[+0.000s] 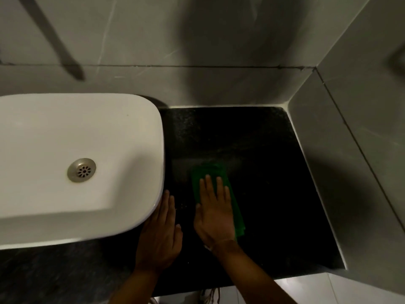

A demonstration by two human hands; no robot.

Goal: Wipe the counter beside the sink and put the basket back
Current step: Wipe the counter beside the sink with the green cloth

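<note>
On your left the white sink [76, 154] sits on the black desk [263, 172], its metal drain [81, 170] showing. Your left hand [161, 235] lies flat against the sink's corner, grip wide, holding nothing. Your right hand [215, 212] presses flat, fingers spread, on the green cloth [208, 172] mid-desk. No basket shows.

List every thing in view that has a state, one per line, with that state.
Green cloth: folded, flat on the counter, pressed under the right hand.
Right hand: open, palm down on the cloth.
Left hand: open, flat on the counter, against the sink's edge.
Sink: empty, drain unplugged.
Black counter: bare apart from cloth and hands.
Basket: not in view.
</note>
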